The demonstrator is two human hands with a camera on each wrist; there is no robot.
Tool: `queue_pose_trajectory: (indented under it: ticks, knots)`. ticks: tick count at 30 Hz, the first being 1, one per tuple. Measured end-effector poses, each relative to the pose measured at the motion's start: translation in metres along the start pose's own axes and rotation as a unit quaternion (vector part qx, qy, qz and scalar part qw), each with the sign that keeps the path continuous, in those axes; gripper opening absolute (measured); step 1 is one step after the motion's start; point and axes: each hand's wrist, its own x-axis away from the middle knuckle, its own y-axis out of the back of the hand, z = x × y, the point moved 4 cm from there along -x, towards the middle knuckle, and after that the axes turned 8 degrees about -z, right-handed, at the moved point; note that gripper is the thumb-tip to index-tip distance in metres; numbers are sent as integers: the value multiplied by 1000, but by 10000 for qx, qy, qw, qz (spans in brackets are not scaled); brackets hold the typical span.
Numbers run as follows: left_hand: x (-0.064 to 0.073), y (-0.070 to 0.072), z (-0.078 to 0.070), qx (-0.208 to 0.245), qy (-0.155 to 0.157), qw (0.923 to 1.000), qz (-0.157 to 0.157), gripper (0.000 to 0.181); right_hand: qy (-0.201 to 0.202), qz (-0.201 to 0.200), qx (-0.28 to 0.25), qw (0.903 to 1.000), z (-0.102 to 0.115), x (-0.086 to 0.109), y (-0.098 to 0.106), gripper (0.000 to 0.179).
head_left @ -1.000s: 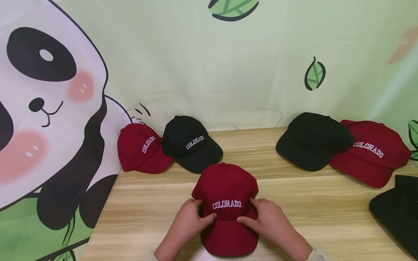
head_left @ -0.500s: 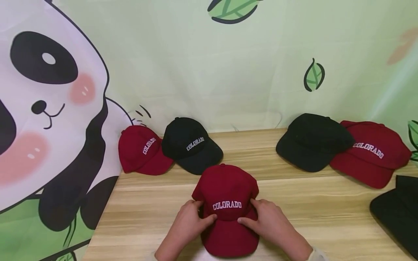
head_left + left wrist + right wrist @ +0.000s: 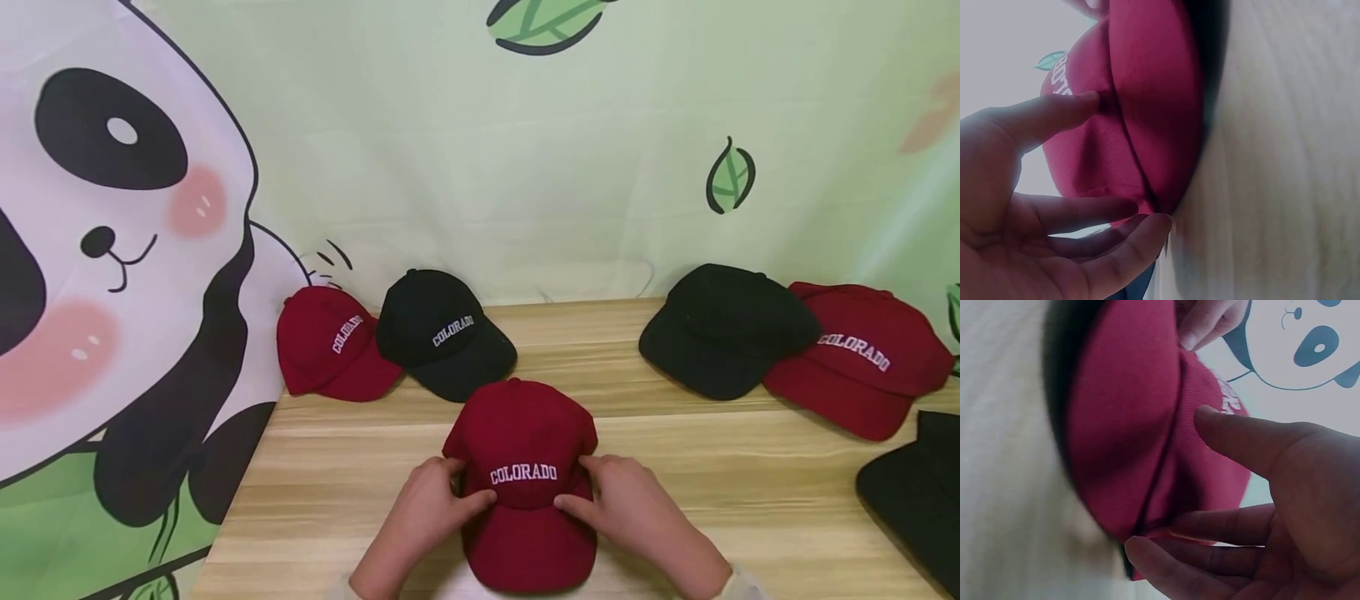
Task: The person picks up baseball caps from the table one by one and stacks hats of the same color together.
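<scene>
A red baseball cap (image 3: 528, 533) with white COLORADO lettering sits on the wooden table, its brim toward me. At its left side my left hand (image 3: 427, 508) holds it, thumb on the front near the brim seam and fingers at the side edge. My right hand (image 3: 637, 504) holds the opposite side in much the same way. In the left wrist view, fingertips (image 3: 1157, 228) touch the end of the cap's brim seam (image 3: 1125, 125). The right wrist view has the thumb (image 3: 1229, 428) against the cap's front panel (image 3: 1200, 462) and fingers at its lower edge.
Behind to the left, a red cap (image 3: 318, 350) and a black cap (image 3: 427, 325) overlap. Another black cap (image 3: 720, 333) overlaps a red cap (image 3: 862, 367) at the back right. A further black cap (image 3: 915, 492) lies at the right edge. A panda-print backdrop (image 3: 570, 167) hangs behind the table.
My right hand has shifted very slightly to the right, its thumb a little farther toward the cap's side. The head view has turned slightly. The caps stay in place.
</scene>
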Motion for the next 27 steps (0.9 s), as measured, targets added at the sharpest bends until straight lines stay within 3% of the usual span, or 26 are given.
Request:
queue_pose_trajectory:
  ticks: [6, 12, 20, 27]
  knots:
    - [-1, 9, 5, 237, 282, 9993, 9, 46, 200, -253, -43, 9995, 13, -4, 13, 24]
    - [-2, 19, 12, 620, 570, 9964, 37, 41, 597, -501, -82, 9969, 32, -11, 22, 30]
    - [-12, 37, 25, 860, 922, 9911, -422, 60, 1384, -842, -186, 9866, 65, -30, 23, 22]
    - [-23, 53, 39, 1120, 1182, 9831, -835, 62, 1832, -1038, -246, 9773, 92, -56, 19, 18]
